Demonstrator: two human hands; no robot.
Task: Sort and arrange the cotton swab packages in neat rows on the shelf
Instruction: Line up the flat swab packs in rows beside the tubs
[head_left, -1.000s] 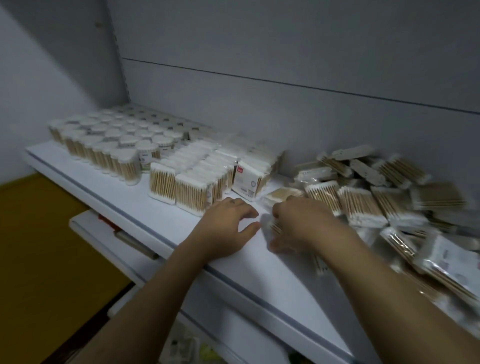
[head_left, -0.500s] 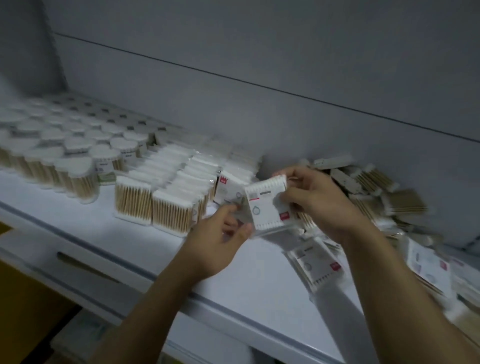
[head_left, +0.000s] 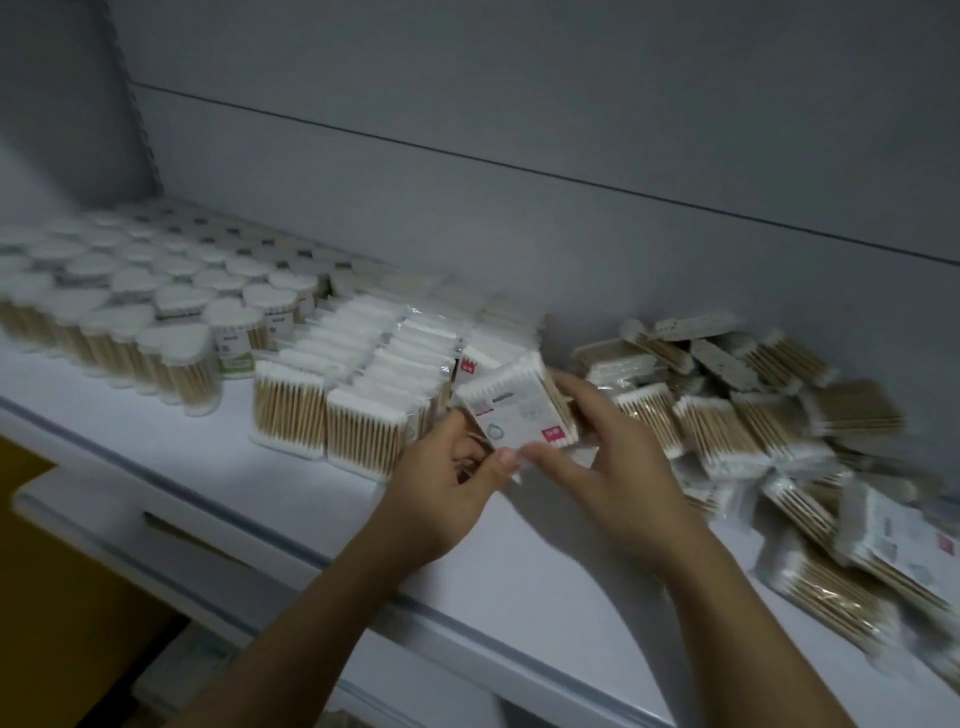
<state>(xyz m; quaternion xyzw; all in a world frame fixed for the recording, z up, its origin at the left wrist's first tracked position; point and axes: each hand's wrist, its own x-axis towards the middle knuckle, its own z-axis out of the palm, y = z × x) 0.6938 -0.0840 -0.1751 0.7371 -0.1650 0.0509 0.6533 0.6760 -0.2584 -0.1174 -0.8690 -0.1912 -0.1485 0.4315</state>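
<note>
A flat cotton swab package (head_left: 511, 410) with a white label and red marks is held tilted above the white shelf (head_left: 545, 582). My left hand (head_left: 447, 486) pinches its lower left corner with thumb and fingers. My right hand (head_left: 618, 467) grips its right side, fingers behind it and thumb under its lower edge. Just left of the package stand neat rows of upright swab packages (head_left: 363, 395). To the right lies a loose heap of swab packages (head_left: 753, 415).
Rows of round swab jars (head_left: 156, 322) with white lids fill the shelf's left part. The grey back wall (head_left: 519, 156) rises behind everything. A lower shelf (head_left: 104, 525) juts out below the front edge, above a yellow floor (head_left: 41, 649).
Both hands went from the shelf surface to lifting one package. Since half a second ago the package has tilted and moved nearer the upright rows. The camera view has shifted.
</note>
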